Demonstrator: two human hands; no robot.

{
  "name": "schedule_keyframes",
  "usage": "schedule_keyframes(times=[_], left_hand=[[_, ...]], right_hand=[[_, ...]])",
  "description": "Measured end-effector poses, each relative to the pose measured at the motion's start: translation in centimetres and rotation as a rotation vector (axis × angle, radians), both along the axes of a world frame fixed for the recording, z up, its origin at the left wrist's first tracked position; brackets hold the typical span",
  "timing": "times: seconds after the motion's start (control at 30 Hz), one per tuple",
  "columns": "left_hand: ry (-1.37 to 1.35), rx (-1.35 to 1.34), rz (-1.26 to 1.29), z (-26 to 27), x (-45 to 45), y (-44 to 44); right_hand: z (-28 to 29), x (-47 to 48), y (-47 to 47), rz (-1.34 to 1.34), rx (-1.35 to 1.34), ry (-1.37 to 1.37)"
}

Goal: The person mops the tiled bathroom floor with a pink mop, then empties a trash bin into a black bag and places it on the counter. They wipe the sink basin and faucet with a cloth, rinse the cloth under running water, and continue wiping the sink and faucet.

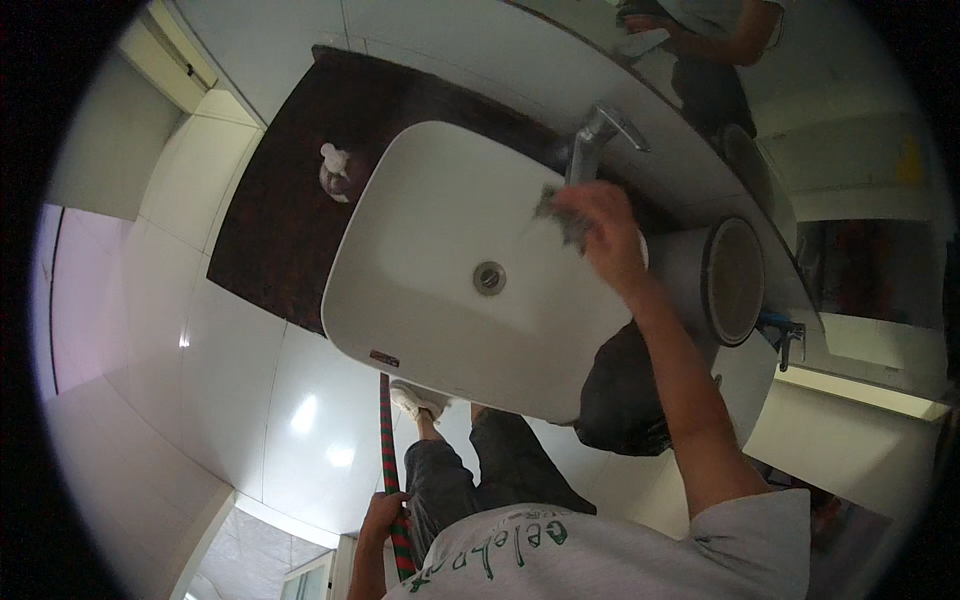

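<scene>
My right hand (600, 229) is over the right side of a white ceramic washbasin (420, 247), just below the spout of the chrome faucet (589, 142). It grips a dark grey-green cloth or scouring pad (559, 214), blurred so that its exact kind is unclear. Below and left, my left hand (386, 510) is closed around a red-and-green striped pole (388, 442), held beside my leg. The pole's far end is hidden behind the basin rim. A metal drain (490, 278) shows in the basin's floor.
The basin stands on a dark stone countertop (262, 225). A small pump bottle (334, 172) stands left of it. Right of my hand is a pale cylindrical container (735, 281); beyond it is another tap (787, 337). A mirror (810, 150) runs along the wall.
</scene>
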State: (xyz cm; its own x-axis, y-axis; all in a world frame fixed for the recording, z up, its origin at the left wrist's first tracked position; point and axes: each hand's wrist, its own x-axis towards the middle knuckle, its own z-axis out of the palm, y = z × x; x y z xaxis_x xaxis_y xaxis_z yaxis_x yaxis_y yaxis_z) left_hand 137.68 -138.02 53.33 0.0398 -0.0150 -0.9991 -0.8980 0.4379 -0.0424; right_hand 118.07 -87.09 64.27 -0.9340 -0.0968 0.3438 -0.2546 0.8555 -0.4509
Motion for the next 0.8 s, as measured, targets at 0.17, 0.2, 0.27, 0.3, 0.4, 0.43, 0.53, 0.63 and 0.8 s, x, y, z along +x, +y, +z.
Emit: schedule_keyframes(times=[0.17, 0.2, 0.27, 0.3, 0.4, 0.43, 0.53, 0.63, 0.8], left_hand=[[-0.041, -0.013, 0.001, 0.1, -0.6, 0.5], [-0.011, -0.063, -0.059, 0.5, -0.7, 1.4], [0.001, -0.062, -0.081, 0.0, -0.2, 0.9], [-0.01, -0.054, -0.074, 0.9, -0.8, 1.7], [-0.018, -0.025, -0.046, 1.6, -1.3, 2.1], [-0.034, -0.022, -0.055, 1.6, -1.4, 2.3], [0.006, -0.03, -0.082, 1.1, -1.0, 2.4], [-0.013, -0.089, -0.121, 1.0, -0.6, 2.4], [0.002, -0.034, -0.072, 1.5, -1.3, 3.1]], right_hand=[[0.0, -0.2, 0.7, -0.011, -0.046, 0.089], [0.0, -0.1, 0.9, -0.057, -0.134, 0.142], [0.5, -0.5, 1.4, -0.114, -0.02, 0.22], [0.5, -0.5, 1.9, -0.145, 0.047, 0.25], [-0.7, -3.4, 4.3, -0.269, 0.197, 0.185], [-0.9, -3.9, 4.7, -0.294, 0.188, 0.163], [-2.0, -3.5, 4.4, -0.33, 0.111, 0.095], [-1.7, -1.3, 3.1, -0.272, 0.018, 0.076], [-0.3, -5.0, 5.7, -0.234, 0.155, -0.042]])
